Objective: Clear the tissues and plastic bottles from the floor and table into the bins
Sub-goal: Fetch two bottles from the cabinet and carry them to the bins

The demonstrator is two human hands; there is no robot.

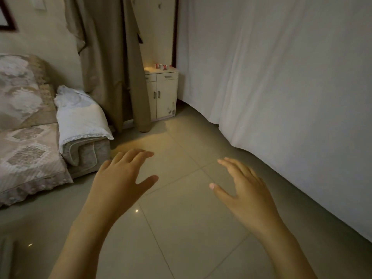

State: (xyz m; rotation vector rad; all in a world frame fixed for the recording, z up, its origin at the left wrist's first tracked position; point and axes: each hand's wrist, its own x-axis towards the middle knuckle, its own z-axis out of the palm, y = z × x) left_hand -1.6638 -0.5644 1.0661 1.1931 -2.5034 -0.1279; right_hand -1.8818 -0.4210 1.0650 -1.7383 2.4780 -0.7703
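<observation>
My left hand [122,178] and my right hand [244,190] are both stretched out in front of me over the tiled floor [181,228], palms down, fingers straight and spread. Neither hand holds anything. No tissue, plastic bottle or bin shows in this view.
A sofa [26,141] with a patterned cover and a white cloth [80,115] on its arm stands at the left. A brown curtain [112,63] hangs behind it. A small cream cabinet [163,93] with small red-and-white items on top stands at the back. White sheeting [281,81] drapes down the right side.
</observation>
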